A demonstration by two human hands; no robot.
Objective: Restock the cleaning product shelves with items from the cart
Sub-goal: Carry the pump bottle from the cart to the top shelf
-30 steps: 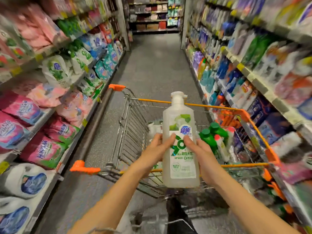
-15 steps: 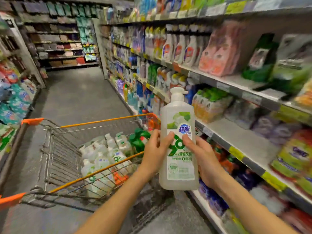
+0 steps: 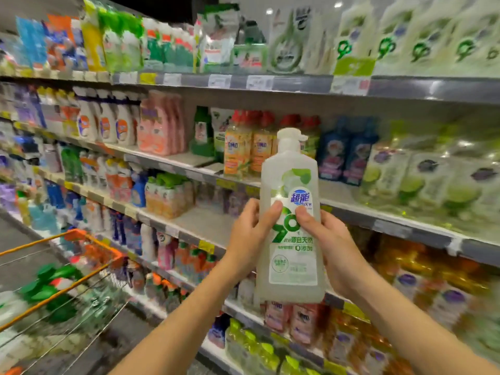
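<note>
Both hands, left hand [image 3: 250, 234] and right hand [image 3: 328, 239], curl fingers round the full bottle [image 3: 290, 226]: likely heavy, stiff, slick plastic; best held mid-body.

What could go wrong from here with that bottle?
1. The bottle is gripped at its middle by the left hand and right hand; the smooth plastic might slip and fall.
2. The shelves are crowded; sliding it in could topple neighbours like the orange bottles.
3. The cart stands close at the left; stepping back could bump it.
</note>
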